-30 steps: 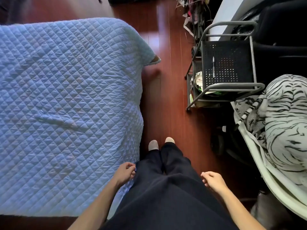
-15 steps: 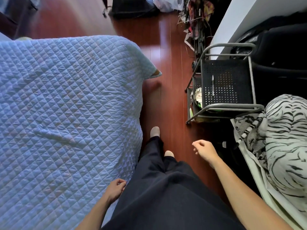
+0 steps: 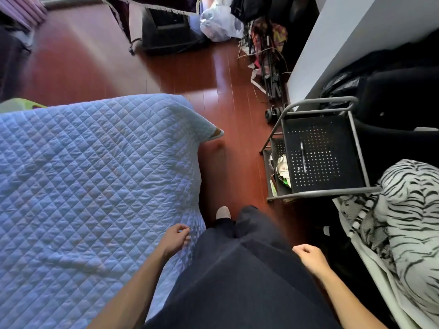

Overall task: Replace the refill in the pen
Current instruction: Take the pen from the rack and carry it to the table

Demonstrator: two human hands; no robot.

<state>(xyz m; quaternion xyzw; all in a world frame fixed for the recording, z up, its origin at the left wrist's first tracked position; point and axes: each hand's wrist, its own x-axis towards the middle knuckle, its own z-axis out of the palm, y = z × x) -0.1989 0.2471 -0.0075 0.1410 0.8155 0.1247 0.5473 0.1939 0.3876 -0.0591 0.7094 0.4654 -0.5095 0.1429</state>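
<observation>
Black perforated cart shelf (image 3: 332, 167) ahead right holds pen (image 3: 303, 156), untouched. Left hand (image 3: 175, 238) and right hand (image 3: 308, 256) loosely curled, holding nothing, well apart from pen. Approach step; next: step closer, reach, pick up pen.

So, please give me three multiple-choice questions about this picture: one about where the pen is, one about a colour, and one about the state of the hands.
1. Where does the pen lie?
A. on the quilt
B. on the top shelf of the black perforated cart
C. on the floor

2. What colour is the quilt?
A. light blue
B. green
C. red

3. What do the left hand and right hand hold?
A. the pen
B. a refill
C. nothing

Answers:
1 B: the pen rests on the cart's dotted top.
2 A: the quilted cover is pale blue.
3 C: both hands are loosely curled and empty, beside the person's legs.
</observation>
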